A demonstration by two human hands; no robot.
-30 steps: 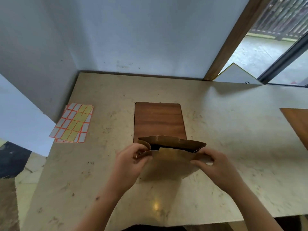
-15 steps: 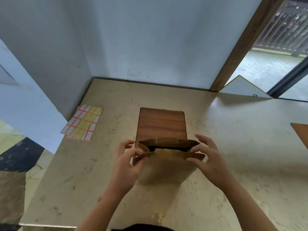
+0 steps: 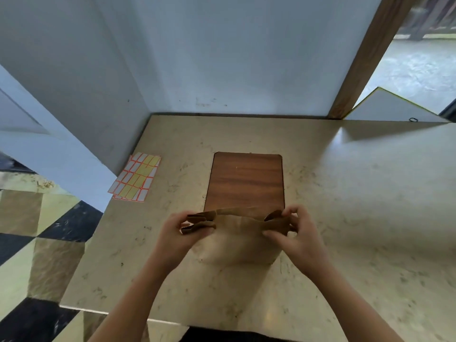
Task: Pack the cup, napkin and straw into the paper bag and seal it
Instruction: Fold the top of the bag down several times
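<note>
A brown paper bag [image 3: 235, 239] stands on the beige stone table [image 3: 357, 193], in front of me. Its mouth is pressed flat into a narrow strip. My left hand [image 3: 176, 236] pinches the left end of that strip, and my right hand [image 3: 294, 233] pinches the right end. The inside of the bag is hidden, so no cup, napkin or straw can be seen.
A dark wooden board [image 3: 245, 181] lies on the table just behind the bag. A sheet of orange-edged stickers [image 3: 135, 177] lies at the table's left edge. Grey walls close the back and left. A tiled floor lies lower left.
The bag's mouth was open with a dark gap; now it is squeezed shut and flat. Both hands have shifted to its two ends. The view has tilted slightly.
</note>
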